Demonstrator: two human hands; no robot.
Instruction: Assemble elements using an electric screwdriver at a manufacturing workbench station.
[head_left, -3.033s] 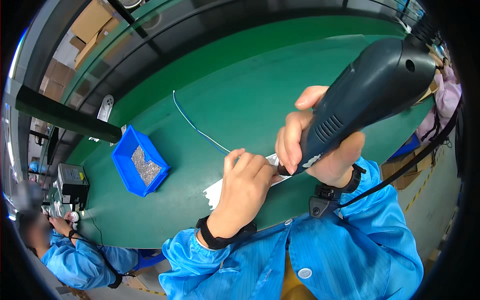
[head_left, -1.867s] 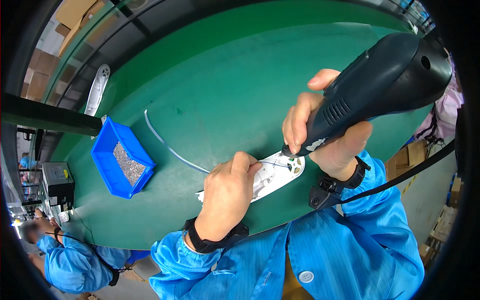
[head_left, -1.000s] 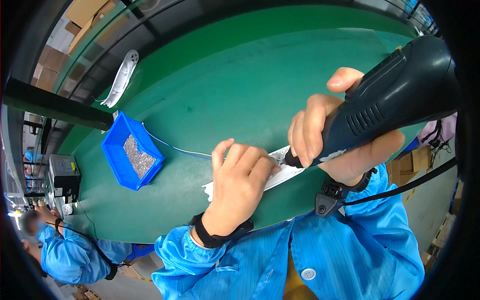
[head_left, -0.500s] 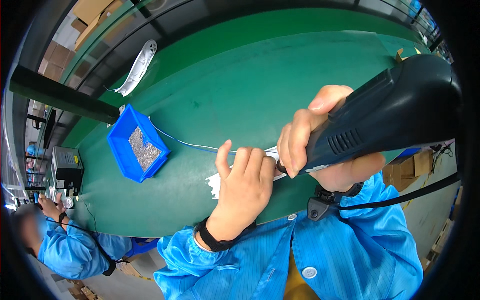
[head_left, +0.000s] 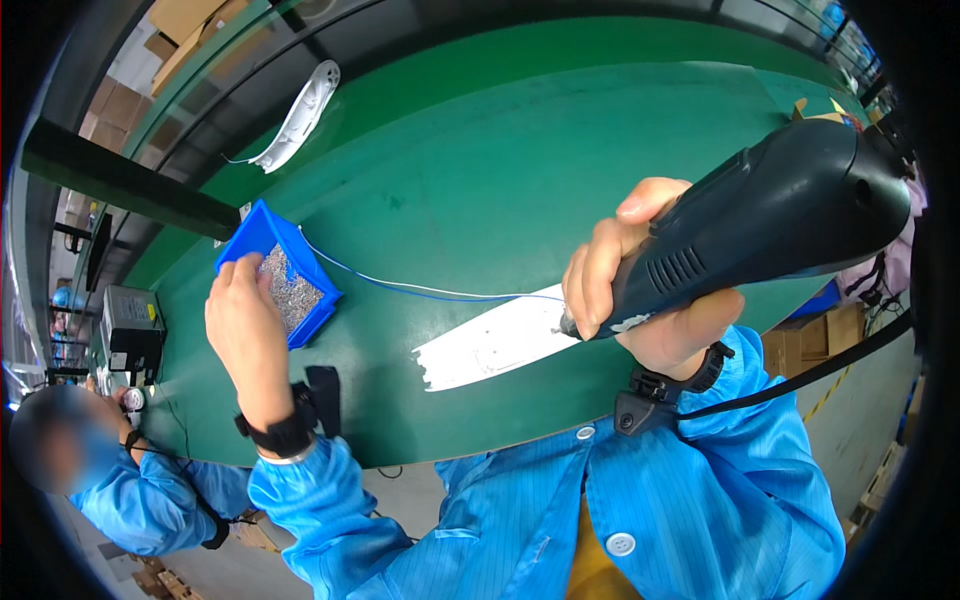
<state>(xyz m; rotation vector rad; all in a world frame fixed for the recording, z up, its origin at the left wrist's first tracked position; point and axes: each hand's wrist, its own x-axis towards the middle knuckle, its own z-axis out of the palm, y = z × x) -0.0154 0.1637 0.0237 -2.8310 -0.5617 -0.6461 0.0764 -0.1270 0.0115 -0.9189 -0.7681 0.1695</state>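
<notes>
My right hand [head_left: 675, 335] clamped round a black plastic power tool [head_left: 760, 220], held at a long white plastic piece [head_left: 490, 345] on the green worktop [head_left: 470, 200], my left hand [head_left: 243, 325] over a blue plastic bin [head_left: 321, 316], its grip unclear.

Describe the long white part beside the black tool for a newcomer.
Over the green tabletop, find the bulky black handheld tool at the right. By its tip lies the long white plastic-looking part, its jagged end toward the left; that closeness to the tool sets it apart from the curved white piece farther back.
</notes>
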